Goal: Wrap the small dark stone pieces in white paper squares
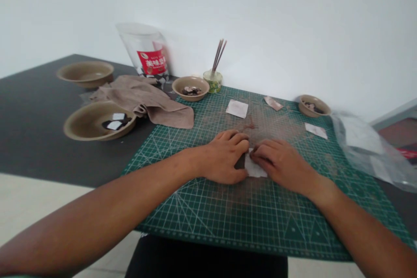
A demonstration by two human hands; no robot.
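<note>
A small white square sheet (256, 167), perhaps sandpaper, lies on the green cutting mat (208, 217) between my hands. My left hand (226, 156) rests on the mat to its left, with thumb and fingers apart and their tips at the sheet's edge. Over the sheet's right part, my right hand (280, 163) has its fingers pressed together in a pinch. Something small and dark seems to show at those fingertips, too blurred and covered to name. Brown dust is smeared over the mat around both hands.
Farther back lie white squares (237, 108) and a stained piece (273, 103). Bowls with dark pieces stand behind (190, 88), at right (314, 106) and left (97, 121). Also there: a brown cloth (146, 100), clear jar (143, 47), green tin with sticks (213, 81), plastic bag (368, 147).
</note>
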